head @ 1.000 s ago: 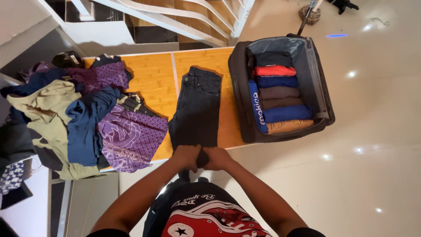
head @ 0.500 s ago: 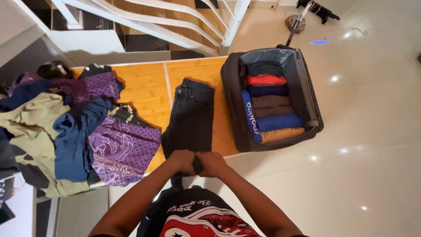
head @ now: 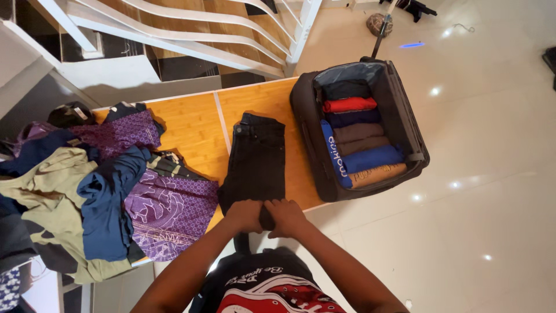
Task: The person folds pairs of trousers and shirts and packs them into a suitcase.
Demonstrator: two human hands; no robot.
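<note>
Fingers of both hands [head: 266, 214] pinch the black jeans' [head: 258, 159] rolled hem beside the suitcase [head: 301, 110].

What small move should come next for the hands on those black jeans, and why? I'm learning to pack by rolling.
Probably roll one more turn toward the waistband. Both the left hand and right hand grip a tight roll at the hem end of the black jeans, the rest lies flat, and the open suitcase holds rolled clothes.

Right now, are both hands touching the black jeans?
Touching. The head view shows the left hand and right hand gripping the near end of the black jeans.
</note>
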